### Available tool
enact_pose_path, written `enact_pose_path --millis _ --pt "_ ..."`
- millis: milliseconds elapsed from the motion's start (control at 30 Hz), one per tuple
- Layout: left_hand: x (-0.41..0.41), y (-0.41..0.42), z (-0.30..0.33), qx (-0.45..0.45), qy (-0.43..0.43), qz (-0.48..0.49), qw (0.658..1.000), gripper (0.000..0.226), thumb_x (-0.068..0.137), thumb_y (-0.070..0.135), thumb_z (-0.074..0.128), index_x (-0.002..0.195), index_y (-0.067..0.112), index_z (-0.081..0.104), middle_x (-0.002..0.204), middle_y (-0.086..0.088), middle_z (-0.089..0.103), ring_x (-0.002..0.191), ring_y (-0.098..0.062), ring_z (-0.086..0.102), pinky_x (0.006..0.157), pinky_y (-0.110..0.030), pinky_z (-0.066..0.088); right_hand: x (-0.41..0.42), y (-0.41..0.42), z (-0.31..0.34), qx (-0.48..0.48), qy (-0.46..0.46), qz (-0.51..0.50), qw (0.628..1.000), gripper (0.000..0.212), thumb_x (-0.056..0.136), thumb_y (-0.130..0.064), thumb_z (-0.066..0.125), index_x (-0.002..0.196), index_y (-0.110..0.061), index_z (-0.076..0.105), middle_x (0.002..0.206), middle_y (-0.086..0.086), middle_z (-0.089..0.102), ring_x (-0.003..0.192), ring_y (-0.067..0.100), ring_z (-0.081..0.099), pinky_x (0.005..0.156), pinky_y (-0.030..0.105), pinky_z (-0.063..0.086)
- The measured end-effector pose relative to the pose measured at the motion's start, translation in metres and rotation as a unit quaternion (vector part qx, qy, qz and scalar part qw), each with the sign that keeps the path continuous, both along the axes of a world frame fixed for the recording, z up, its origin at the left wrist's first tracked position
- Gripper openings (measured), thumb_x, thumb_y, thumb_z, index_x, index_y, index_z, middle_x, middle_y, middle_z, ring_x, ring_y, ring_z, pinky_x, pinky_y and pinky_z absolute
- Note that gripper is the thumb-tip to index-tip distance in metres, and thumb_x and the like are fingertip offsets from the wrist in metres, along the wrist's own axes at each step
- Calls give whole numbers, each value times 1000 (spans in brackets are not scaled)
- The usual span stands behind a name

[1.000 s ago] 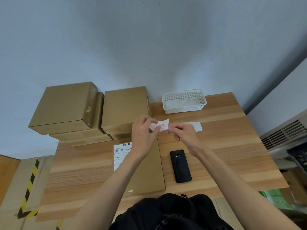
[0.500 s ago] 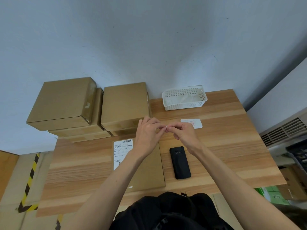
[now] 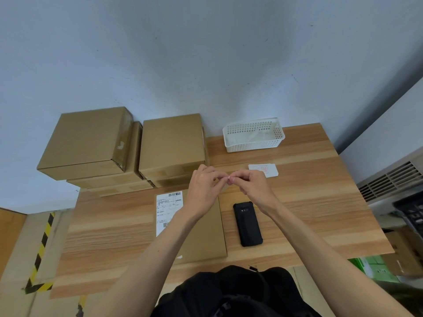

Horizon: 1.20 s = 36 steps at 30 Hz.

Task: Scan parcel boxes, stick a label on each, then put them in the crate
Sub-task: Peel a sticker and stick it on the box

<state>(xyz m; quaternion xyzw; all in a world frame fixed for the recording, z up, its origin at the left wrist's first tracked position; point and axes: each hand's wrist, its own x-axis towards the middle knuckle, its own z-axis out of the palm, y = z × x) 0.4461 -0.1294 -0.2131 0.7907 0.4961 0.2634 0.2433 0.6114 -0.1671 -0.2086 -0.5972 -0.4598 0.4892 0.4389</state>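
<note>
Above the far end of the flat parcel box (image 3: pixel 201 232), both hands are meeting fingertip to fingertip. A small white label (image 3: pixel 229 178) is showing only as a sliver between them, at three o'clock from the left hand (image 3: pixel 204 188) and at nine o'clock from the right hand (image 3: pixel 253 187). Each grip is pinching that sliver, fingers curled and bunched around it. Both forearms are reaching out from the six o'clock edge of the view, converging toward the pinch, with the wrists raised off the tabletop (image 3: pixel 309 209).

Under the left forearm the flat parcel box is lying on the tabletop, its printed shipping label (image 3: pixel 168 209) facing up toward the nine o'clock side. Just beside the box at three o'clock, a black handheld scanner (image 3: pixel 248 224) is lying lengthwise, below the right wrist. At one o'clock from the hands, a stack of label sheets (image 3: pixel 264 170) is resting on the wood, and farther at twelve o'clock a white perforated basket (image 3: pixel 254 135) is sitting against the wall. At ten o'clock, stacked cardboard parcel boxes (image 3: pixel 91 145) are standing along the wall, overhanging the tabletop's far left corner. At four o'clock, off the tabletop's edge, part of a dark crate (image 3: pixel 410 216) is showing.
</note>
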Motion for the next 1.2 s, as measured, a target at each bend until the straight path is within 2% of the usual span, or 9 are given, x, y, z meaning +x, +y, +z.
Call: enact_pose_path --millis 233,533,800,867,933,1000,1100,1200 --pt "0 -2 1 -34 -19 5 999 11 94 31 71 92 27 81 88 18 66 88 -5 41 76 -22 35 3 -3 0 12 -24 25 999 12 94 -8 68 92 -2 78 63 -19 66 57 -7 55 58 8 40" --pt "2 -7 3 -42 -11 3 999 11 95 29 69 93 27 80 89 21 65 90 -3 42 74 -13 33 7 -3 0 22 -37 42 998 12 94 -9 68 92 -3 78 71 -14 69 59 -7 56 59 7 41" --pt "4 -8 4 -62 -25 7 998 13 96 29 69 94 27 81 88 15 67 89 -8 43 74 -18 35 8 -3 -3 19 -47 41 998 13 95 -11 67 88 -10 79 79 -7 73 66 -5 59 64 9 42" --pt "4 -8 4 -64 -24 8 998 13 96 31 69 94 26 81 86 16 66 89 -9 44 73 -18 36 8 -2 -5 22 -57 45 997 14 95 -13 67 87 -14 79 84 -5 75 79 1 64 74 15 46" --pt "4 -8 5 -60 -19 10 998 13 95 32 69 93 26 81 86 15 67 89 -10 45 74 -23 39 9 -1 -8 27 -69 50 996 15 95 -15 67 86 -17 79 88 -5 76 91 11 68 86 29 52" --pt "4 -8 6 -41 -9 9 999 13 94 32 71 91 26 81 82 16 65 87 -10 45 73 -26 41 8 -1 -11 31 -86 54 994 15 94 -17 67 85 -20 78 87 -6 75 93 16 67 90 36 52" --pt "4 -7 7 10 30 -6 999 10 92 29 72 88 25 81 78 15 65 83 -10 43 71 -29 41 8 -1 -12 35 -111 62 991 15 95 -18 66 86 -21 77 86 -6 74 80 13 62 80 35 51" --pt "3 -7 6 31 60 -22 998 10 90 24 71 85 24 80 78 11 68 81 -13 44 72 -37 46 7 -2 -13 50 -166 74 982 13 96 -19 65 89 -21 76 83 -9 71 63 2 50 66 28 43"
